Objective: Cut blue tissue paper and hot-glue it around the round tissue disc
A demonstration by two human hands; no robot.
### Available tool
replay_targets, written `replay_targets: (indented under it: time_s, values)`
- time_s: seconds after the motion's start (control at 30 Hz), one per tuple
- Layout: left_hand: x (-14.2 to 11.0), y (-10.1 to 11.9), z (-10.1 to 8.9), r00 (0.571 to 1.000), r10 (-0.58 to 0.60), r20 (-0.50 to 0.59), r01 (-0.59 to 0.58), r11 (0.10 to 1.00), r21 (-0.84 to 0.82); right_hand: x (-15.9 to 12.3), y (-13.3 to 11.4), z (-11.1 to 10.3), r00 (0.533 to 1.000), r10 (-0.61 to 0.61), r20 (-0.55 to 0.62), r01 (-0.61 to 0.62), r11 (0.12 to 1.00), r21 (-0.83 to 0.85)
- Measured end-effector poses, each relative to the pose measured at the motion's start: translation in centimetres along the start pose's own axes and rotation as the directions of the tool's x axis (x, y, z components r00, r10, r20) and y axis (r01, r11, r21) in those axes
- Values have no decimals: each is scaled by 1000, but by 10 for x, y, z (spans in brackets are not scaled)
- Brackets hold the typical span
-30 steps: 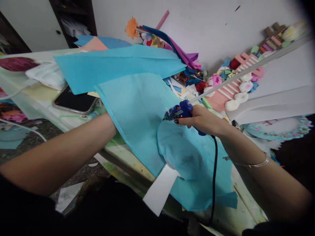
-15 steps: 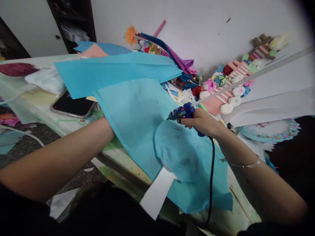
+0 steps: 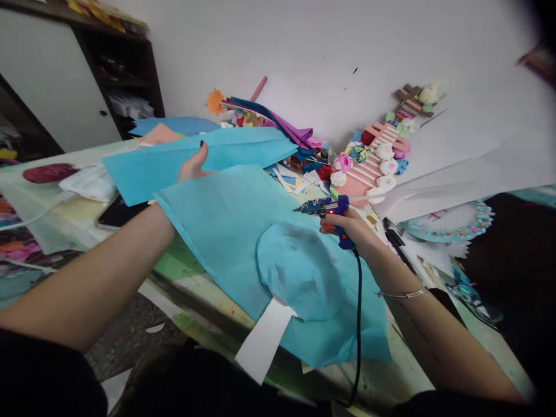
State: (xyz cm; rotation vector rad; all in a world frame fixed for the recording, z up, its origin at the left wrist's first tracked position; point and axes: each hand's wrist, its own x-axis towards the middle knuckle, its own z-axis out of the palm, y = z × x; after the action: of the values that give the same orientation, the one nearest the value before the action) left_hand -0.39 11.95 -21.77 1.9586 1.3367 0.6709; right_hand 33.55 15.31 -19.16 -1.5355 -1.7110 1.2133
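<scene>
My right hand is wrapped round a blue hot glue gun; a small red light glows on its side. The nozzle points left, above a sheet of light blue paper. Below the nozzle lies a rounded, crinkled blue paper piece, with a white paper strip sticking out toward me. My left hand rises past the sheet's far left edge, thumb stretched up and apart; the sheet covers most of its fingers. Behind it rests a folded brighter blue sheet.
A dark phone and a white packet are at the left. Paper scraps and a pink flower-trimmed paper guitar shape stand toward the wall. The glue gun's black cord hangs over the table's front edge.
My left hand has come up from beneath the blue sheet, so its thumb and palm now show. The glue gun's nozzle has lifted off the rounded paper's edge. The view has tilted up.
</scene>
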Motion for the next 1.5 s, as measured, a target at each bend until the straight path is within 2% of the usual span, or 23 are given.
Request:
replay_targets:
  time_s: [0.07,0.1,0.13,0.23,0.3,0.4,0.47,0.57,0.67,0.8,0.97,1.03,1.1,1.2,1.27,1.37,1.5]
  values:
    - [9,-3,-16,991,-89,98,112,958,-263,-8,13,-4,999,-22,32,15,979,202]
    - [14,-4,-25,981,-134,138,175,920,-352,-14,19,-6,998,-36,52,20,960,278]
    - [20,-3,-32,972,-186,143,227,902,-368,-21,25,-7,996,-56,70,29,940,341]
    - [36,5,-48,952,-303,-29,301,951,-70,-43,42,-9,986,-118,114,51,880,471]
    - [46,15,-51,937,-331,-108,343,932,119,-58,51,-8,981,-143,129,55,851,523]
    - [58,34,-49,949,-308,-67,314,907,279,-74,63,-4,977,-163,136,58,822,567]
    - [63,51,-44,973,-230,-18,215,873,439,-82,69,-3,979,-161,128,59,816,574]
    - [67,83,-32,992,-118,51,62,788,613,-89,78,-4,977,-176,122,76,817,572]
    - [68,112,-16,994,-53,95,-23,755,655,-94,87,-8,974,-186,132,76,809,583]
    - [73,141,6,987,-29,160,-78,776,626,-98,104,-6,967,-213,142,76,769,635]
    - [75,162,39,973,-5,232,-112,864,490,-98,116,3,935,-315,166,98,675,731]
    - [76,165,52,963,0,271,-120,895,429,-97,115,6,927,-337,166,92,631,770]
    - [77,164,64,959,2,285,-117,913,390,-98,113,7,941,-313,124,81,568,819]
    - [78,156,84,959,3,285,-94,947,306,-98,108,8,981,-194,9,74,415,907]
    - [77,149,97,954,-15,300,-51,977,209,-98,106,9,990,-137,-32,76,328,942]
    - [71,141,120,949,-46,312,6,992,128,-98,107,9,987,-153,-47,91,296,951]
    - [59,134,151,958,-43,285,-8,984,176,-98,109,6,971,-217,-98,161,295,942]
